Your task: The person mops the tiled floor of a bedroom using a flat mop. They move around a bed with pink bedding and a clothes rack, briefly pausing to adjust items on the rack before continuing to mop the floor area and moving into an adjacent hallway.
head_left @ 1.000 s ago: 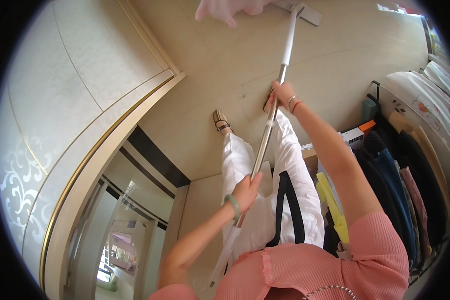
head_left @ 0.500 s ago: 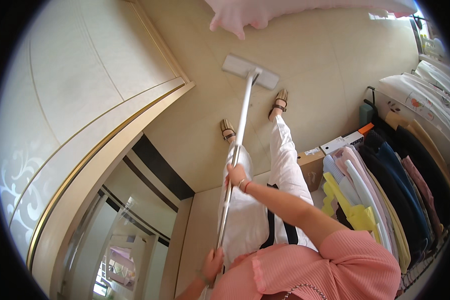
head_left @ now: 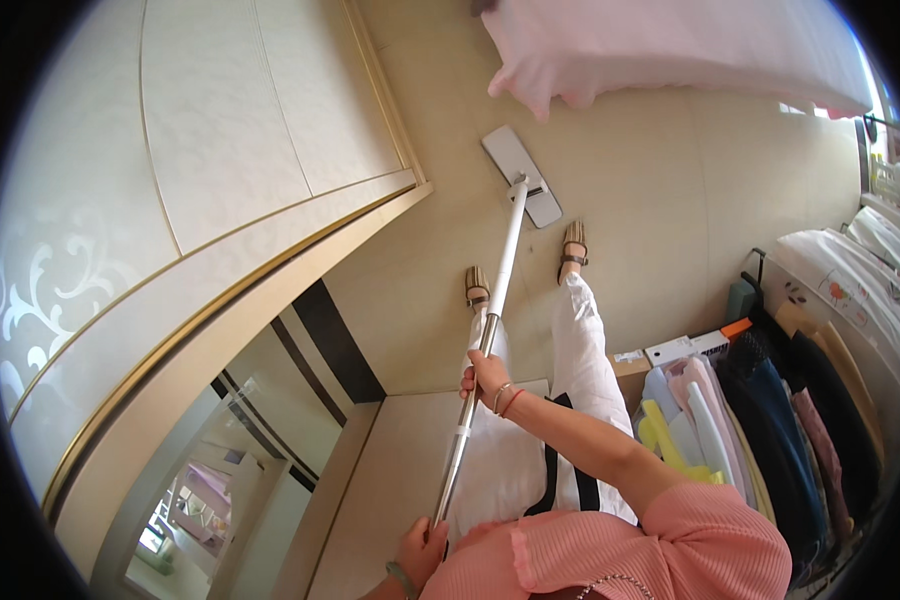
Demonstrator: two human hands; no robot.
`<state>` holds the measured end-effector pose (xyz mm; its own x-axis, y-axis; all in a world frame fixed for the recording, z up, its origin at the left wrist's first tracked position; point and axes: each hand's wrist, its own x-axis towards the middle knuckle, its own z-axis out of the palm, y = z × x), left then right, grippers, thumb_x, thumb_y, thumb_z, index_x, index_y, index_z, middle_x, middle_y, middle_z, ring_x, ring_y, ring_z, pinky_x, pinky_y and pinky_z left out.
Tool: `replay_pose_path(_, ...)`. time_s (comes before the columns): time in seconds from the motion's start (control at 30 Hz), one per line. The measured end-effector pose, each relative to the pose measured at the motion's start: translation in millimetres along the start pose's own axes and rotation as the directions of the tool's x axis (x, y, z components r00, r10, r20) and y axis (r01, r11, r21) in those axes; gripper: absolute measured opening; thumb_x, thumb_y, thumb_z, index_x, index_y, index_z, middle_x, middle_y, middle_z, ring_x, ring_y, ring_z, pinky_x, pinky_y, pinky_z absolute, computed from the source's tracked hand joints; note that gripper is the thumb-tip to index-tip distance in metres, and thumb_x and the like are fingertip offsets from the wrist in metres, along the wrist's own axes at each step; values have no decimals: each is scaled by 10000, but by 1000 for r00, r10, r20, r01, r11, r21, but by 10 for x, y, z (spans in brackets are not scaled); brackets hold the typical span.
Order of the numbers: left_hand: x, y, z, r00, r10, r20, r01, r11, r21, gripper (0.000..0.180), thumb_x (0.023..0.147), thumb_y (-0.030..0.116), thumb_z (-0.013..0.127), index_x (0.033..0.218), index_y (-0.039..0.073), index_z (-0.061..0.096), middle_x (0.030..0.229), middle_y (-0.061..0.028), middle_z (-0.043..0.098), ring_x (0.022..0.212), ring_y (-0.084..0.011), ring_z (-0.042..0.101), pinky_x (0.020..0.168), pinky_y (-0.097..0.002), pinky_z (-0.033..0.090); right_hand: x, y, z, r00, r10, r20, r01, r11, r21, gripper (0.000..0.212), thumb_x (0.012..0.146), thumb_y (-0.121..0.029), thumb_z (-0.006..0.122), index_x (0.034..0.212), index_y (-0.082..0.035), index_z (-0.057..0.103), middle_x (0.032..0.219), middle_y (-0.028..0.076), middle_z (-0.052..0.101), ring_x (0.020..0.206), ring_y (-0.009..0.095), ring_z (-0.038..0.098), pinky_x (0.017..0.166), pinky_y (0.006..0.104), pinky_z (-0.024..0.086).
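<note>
A flat mop [head_left: 505,255] with a white and silver pole slants up from my body across the floor. My right hand [head_left: 487,380] is wrapped round the middle of the pole, a bracelet and red string at its wrist. Lower down, near the pole's end, my left hand [head_left: 422,549] grips it too, a pale bangle on that wrist. The mop's white rectangular head [head_left: 511,152] lies flat on the beige floor just ahead of my feet, turned lengthwise and slanting down to the right.
Left stands a cream wardrobe [head_left: 210,110] with a mirrored panel [head_left: 195,500] below. A bed with a pink cover [head_left: 670,50] is at the far side. On the right are hanging clothes [head_left: 770,430], boxes [head_left: 670,348] and a white printed cover [head_left: 830,260]. My sandals [head_left: 574,245] rest on the floor.
The mop head has swivelled from lying crosswise to a steeper slant. More of the bed shows, and my feet and the mop sit lower in view. Both hands keep their hold.
</note>
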<state>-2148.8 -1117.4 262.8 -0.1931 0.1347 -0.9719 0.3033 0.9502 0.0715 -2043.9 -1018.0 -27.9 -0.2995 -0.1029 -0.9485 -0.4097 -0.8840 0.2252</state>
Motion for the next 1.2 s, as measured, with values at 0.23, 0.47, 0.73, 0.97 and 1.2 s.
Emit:
replay_pose_path(0.23,308,662,-158,714,-93,694,604,582,-544,430,946,450,265,845,76,453,502,19,303,376,-75,282,346,-212,245,149,-852,291,997,-56,44,56,998,10,225,838,-230,468,725,-100,323,530,9,316,391,129,324,367,335,329)
replay_pose_path(0.47,186,1276,66,826,-198,528,523,618,-587,377,942,423,332,812,82,427,511,24,296,372,-63,254,344,-212,228,-19,-1278,298,998,-50,28,51,998,-45,266,849,-254,480,695,-105,321,506,-11,284,387,121,318,362,322,313)
replay_pose_path(0.73,736,1648,238,953,17,304,159,824,-544,387,916,452,390,803,83,426,519,27,310,364,-62,269,334,-217,242,422,-2337,815,989,-101,107,111,989,-92,232,813,-227,465,683,-82,338,516,27,330,360,135,339,326,335,324)
replay_pose_path(0.97,1154,2687,-183,952,65,299,143,770,-622,379,916,431,410,798,72,434,536,30,330,366,-56,274,333,-214,244,484,-3300,1525,987,-81,137,100,985,-137,247,816,-236,463,681,-96,311,505,-1,285,363,105,301,349,311,293)
replay_pose_path(1.2,1595,3525,-784,951,205,230,-92,901,-425,222,879,254,447,821,40,458,636,-37,411,506,-165,399,455,-303,346,565,-4228,2389,986,-81,148,108,976,-190,263,821,-271,503,693,-121,328,516,-10,305,372,90,306,360,281,278)
